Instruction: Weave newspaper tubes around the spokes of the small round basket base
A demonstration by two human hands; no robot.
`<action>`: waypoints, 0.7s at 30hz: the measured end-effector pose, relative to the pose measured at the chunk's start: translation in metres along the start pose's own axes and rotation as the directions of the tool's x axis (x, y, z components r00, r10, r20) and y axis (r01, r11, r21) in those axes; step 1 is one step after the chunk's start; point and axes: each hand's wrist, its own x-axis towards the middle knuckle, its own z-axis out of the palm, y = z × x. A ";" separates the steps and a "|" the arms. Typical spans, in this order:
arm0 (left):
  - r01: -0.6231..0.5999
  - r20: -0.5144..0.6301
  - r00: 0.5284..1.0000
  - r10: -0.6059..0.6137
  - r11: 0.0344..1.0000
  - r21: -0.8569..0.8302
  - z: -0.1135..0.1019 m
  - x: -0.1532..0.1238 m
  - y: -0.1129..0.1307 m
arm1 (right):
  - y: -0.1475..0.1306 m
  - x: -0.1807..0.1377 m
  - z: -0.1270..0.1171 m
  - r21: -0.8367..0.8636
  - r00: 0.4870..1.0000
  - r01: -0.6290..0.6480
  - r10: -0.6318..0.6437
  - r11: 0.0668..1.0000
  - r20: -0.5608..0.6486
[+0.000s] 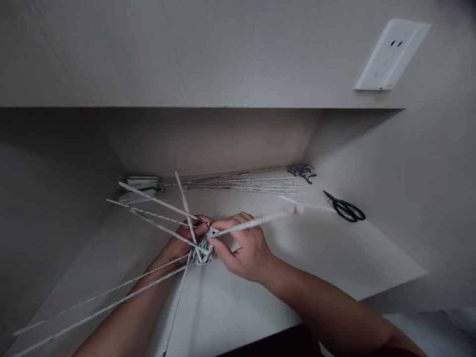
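Note:
A small woven piece of rolled paper strips (204, 252) is held over the white tabletop. Long thin paper strips (156, 227) stick out from it, mostly toward the left and lower left. My left hand (193, 229) is closed around the far left side of the weave, with some fingers hidden behind the strips. My right hand (245, 245) pinches at the weave's right edge, thumb and fingers close together. One thicker-looking paper strip (260, 219) runs from there to the right, across the fingers.
Black-handled scissors (347, 210) lie at the right, beside a loose white strip (305, 204). Along the back wall rests a bundle of paper sticks (241, 184), between a white-and-green packet (140, 188) and a dark tangled bunch (302, 171). A wall socket (393, 55) is at upper right.

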 end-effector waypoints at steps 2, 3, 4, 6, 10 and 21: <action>-0.008 -0.063 0.998 0.007 1.000 -0.018 -0.002 0.003 0.001 | 0.000 0.000 0.000 0.018 0.999 0.039 -0.040 0.999 0.037; -0.010 -0.088 0.996 0.007 1.000 -0.027 -0.003 0.004 0.001 | 0.000 0.000 0.000 0.022 0.996 0.059 -0.061 0.998 0.060; -0.009 -0.109 0.994 0.004 0.999 -0.040 -0.004 0.006 0.000 | 0.000 -0.001 0.001 0.026 0.993 0.078 -0.080 0.997 0.087; 0.007 -0.128 0.992 -0.015 0.998 -0.066 -0.007 0.008 -0.003 | 0.001 -0.002 0.003 0.040 0.982 0.121 -0.125 0.992 0.141; 0.035 -0.079 0.996 -0.042 0.996 -0.085 -0.015 0.012 -0.009 | 0.005 -0.006 0.007 0.077 0.957 0.188 -0.200 0.979 0.209; 0.085 -0.088 0.991 -0.100 0.983 -0.160 -0.025 0.020 -0.026 | 0.017 -0.015 0.015 0.087 0.966 0.098 -0.116 0.991 0.231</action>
